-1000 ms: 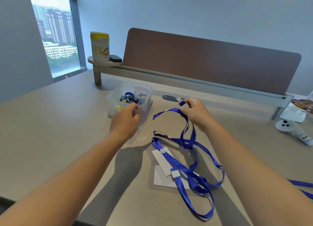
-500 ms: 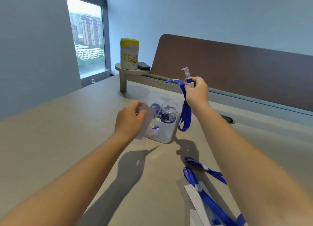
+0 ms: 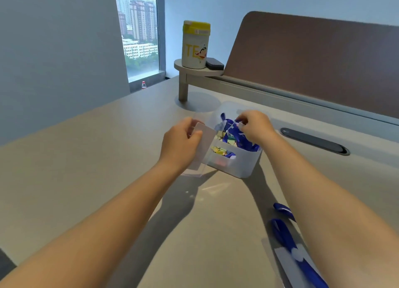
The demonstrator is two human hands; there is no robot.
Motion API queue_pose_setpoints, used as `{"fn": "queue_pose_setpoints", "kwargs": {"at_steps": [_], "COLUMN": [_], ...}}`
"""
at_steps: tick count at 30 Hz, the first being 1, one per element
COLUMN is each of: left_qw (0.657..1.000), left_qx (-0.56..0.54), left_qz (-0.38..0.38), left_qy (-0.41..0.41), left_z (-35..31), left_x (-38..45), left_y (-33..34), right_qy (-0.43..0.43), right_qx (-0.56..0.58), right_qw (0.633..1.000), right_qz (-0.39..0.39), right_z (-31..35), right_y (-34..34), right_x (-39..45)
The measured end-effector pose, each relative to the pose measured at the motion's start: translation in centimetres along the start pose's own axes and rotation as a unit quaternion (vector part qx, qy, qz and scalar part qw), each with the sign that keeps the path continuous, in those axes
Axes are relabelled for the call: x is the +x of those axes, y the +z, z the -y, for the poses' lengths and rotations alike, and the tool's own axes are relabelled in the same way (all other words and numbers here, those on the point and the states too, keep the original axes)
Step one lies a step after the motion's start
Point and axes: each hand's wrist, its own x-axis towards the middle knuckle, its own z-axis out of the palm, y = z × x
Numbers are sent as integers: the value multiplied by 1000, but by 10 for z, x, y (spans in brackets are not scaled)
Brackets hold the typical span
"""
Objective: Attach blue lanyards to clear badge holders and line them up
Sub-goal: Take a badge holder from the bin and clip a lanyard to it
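Trouble looms if my right hand (image 3: pixel 254 127), pinching the lanyard clip (image 3: pixel 232 123), misses the badge holder (image 3: pixel 201 145) gripped in my left hand (image 3: pixel 181 141).

Two bare forearms enter from the near edge, each ending in a bare hand: left hand (image 3: pixel 181 142) and right hand (image 3: pixel 255 125). No sleeve, glove, watch, ring or bracelet shows on either arm up to the near edge.
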Motion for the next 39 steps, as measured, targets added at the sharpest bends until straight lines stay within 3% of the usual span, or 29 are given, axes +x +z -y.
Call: {"fn": "queue_pose_setpoints", "kwargs": {"at_steps": [3,12,24,30,39], "left_qw": [1000,993,935,923,923], "left_qx": [11,22,57,93,130], "left_qz": [6,36,152,182,179], "left_qy": [1,106,316,326,313], "left_z": [-2,-45,-108,-117,-117], "left_x": [-3,-50,-176,-194,-186], "left_y": [1,14,68,102,135], "right_qy": [-12,-2,192,256,350], "right_qx": [-64,-45,-19,7,-70], "right_qw": [996,999,981,966,934], "right_qz": [65,-7,-31,-27,-21], "right_z": [0,-44,-152,-197,-245], "right_y": [-11,-66,-114,-100,-69], "right_x": [-13,-112,-290,-318,-296]}}
